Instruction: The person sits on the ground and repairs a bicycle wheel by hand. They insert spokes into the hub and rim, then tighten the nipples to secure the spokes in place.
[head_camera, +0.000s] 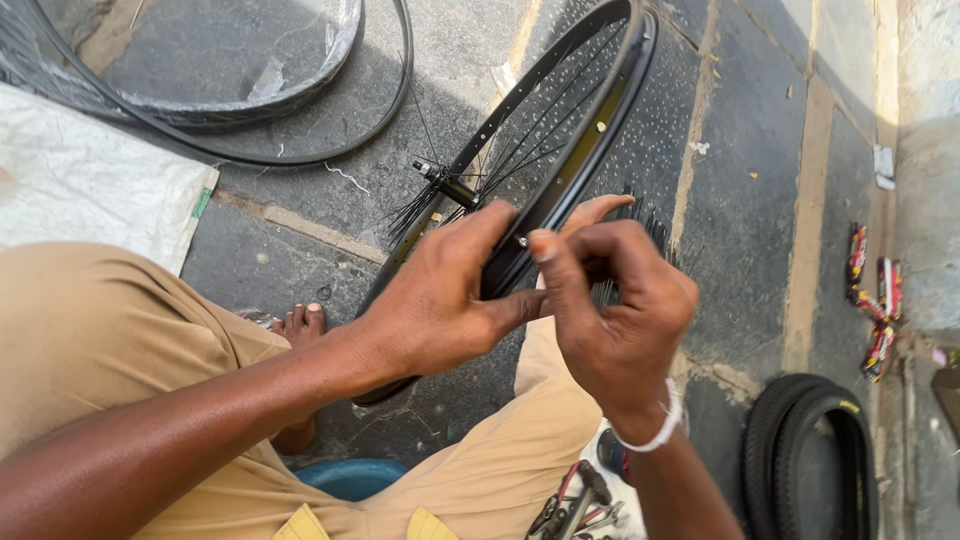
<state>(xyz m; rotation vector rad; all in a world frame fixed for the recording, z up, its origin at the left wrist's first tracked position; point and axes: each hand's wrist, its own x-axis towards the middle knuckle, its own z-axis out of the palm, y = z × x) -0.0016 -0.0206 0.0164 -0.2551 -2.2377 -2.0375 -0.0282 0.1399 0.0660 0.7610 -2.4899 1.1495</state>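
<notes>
A black bicycle wheel rim (590, 120) with thin spokes and a hub axle (445, 180) stands on edge between my knees, tilted away from me. My left hand (440, 300) grips the near part of the rim, fingers wrapped over its edge. My right hand (610, 310) is pinched at the rim's inner face, thumb and forefinger closed on a small spoke nipple (522, 241). A white band sits on my right wrist. Loose black spokes fan out near the hub.
A loose tyre and inner tube (250, 110) lie on the stone paving at upper left, beside a white sack (90, 180). Another black tyre (810, 460) lies at lower right. Hand tools (580, 505) rest by my leg. Small wrappers (875, 300) lie near the wall.
</notes>
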